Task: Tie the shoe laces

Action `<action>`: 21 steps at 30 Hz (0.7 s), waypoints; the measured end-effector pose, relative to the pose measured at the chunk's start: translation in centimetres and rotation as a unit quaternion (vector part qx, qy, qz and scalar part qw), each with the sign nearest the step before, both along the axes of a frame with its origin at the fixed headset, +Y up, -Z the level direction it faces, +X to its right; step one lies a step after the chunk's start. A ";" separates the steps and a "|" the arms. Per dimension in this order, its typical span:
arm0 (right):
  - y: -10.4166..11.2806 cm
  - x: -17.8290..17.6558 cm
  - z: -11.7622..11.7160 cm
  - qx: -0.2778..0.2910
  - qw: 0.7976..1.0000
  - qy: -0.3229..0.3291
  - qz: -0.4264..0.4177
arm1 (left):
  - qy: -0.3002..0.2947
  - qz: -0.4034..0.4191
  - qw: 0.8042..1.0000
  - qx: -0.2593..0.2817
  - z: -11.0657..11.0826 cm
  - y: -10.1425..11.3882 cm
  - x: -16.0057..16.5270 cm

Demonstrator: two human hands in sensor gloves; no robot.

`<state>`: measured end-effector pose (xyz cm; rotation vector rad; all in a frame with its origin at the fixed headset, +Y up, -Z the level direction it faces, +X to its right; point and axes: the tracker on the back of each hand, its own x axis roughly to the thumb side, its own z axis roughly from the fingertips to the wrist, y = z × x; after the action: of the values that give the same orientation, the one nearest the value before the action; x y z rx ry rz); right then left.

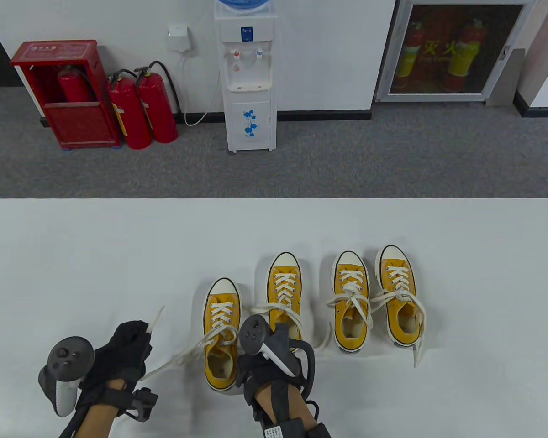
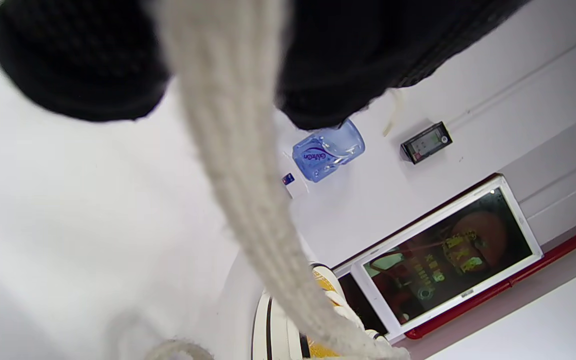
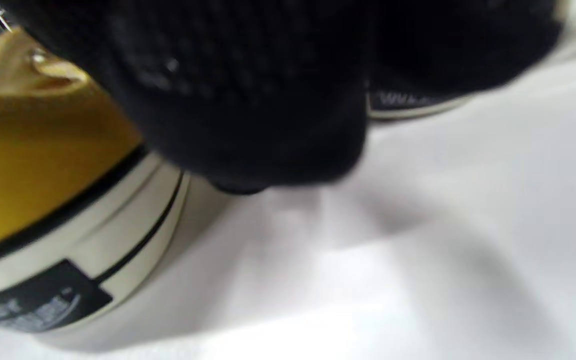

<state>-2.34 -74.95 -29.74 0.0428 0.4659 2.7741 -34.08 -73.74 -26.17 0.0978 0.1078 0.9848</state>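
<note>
Four yellow sneakers with white laces stand on the white table (image 1: 73,255). My left hand (image 1: 132,340) grips a lace (image 1: 173,360) of the leftmost shoe (image 1: 221,335) and holds it pulled out to the left, its tip (image 1: 157,315) sticking out past the fingers. In the left wrist view the lace (image 2: 248,190) runs between my gloved fingers (image 2: 78,65). My right hand (image 1: 267,365) sits between the leftmost shoe and the heel of the second shoe (image 1: 283,287). The right wrist view shows its fingers (image 3: 248,100) beside a yellow heel (image 3: 43,175); what it holds is hidden.
The two right-hand shoes (image 1: 350,301) (image 1: 399,296) have loose laces trailing onto the table. Past the table's far edge are a water dispenser (image 1: 249,77) and red fire extinguishers (image 1: 141,109) on the grey floor.
</note>
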 end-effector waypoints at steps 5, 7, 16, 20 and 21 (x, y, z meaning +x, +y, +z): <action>-1.7 0.4 -0.6 -0.034 0.997 -0.011 -0.062 | -0.005 -0.009 1.000 0.004 0.1 0.1 0.4; -2.3 0.5 -0.7 -0.041 0.997 -0.011 -0.067 | -0.007 -0.014 1.000 0.004 0.1 0.1 0.5; -2.4 0.9 -0.1 0.010 0.993 -0.015 -0.119 | -0.005 -0.013 1.000 -0.006 0.0 -0.2 0.6; -2.2 1.4 0.2 0.001 0.989 -0.012 -0.151 | -0.002 -0.006 1.000 -0.010 0.0 -0.5 0.5; -2.2 1.5 0.2 -0.001 0.987 -0.009 -0.158 | -0.002 -0.007 1.000 -0.011 0.0 -0.5 0.5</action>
<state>-0.84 -77.11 -29.51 0.0846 0.4164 2.4617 -33.60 -74.22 -26.16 0.0756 0.1148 0.9703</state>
